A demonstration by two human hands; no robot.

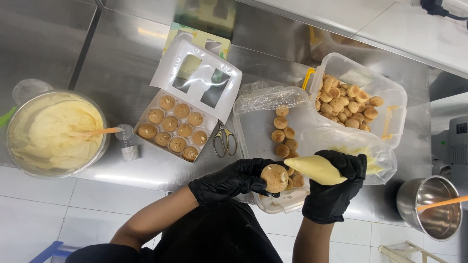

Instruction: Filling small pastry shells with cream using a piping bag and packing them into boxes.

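left hand [229, 182], black glove, grip closed round one small round cream puff [274, 177], held up at 6 o'clock of view, above near end of a clear plastic container [253, 124]. right hand [336, 187], black glove too, grip clenched on a piping bag [319, 169] of pale yellow cream; bag tip pointing to 9 o'clock, touching puff's right side. loose clear tail of bag spread out toward 3 o'clock.

in same container, under hands: short row of plain puffs [283, 136] running from 12 to 6, cling film bunched at far rim. at 1 o'clock from hands: second clear tub [390, 92], yellow clips, heaped w/ more puffs [343, 104]. at 10 o'clock: white box [165, 141] w/ windowed lid flipped open, holding filled puffs [173, 127] in three rows. small scissors [224, 141] lying btwn box and container, handles toward viewer.

far at 9 o'clock: big round bowl of yellow cream [53, 131] w/ orange-handled spatula [100, 131] stuck in; small clear ridged nozzle piece [128, 143] just beside bowl. at 4 o'clock: steel pot [431, 207] w/ another orange handle [446, 202] sticking out, contents not visible. all on a stainless steel surface [126, 63]; white tiled floor below.
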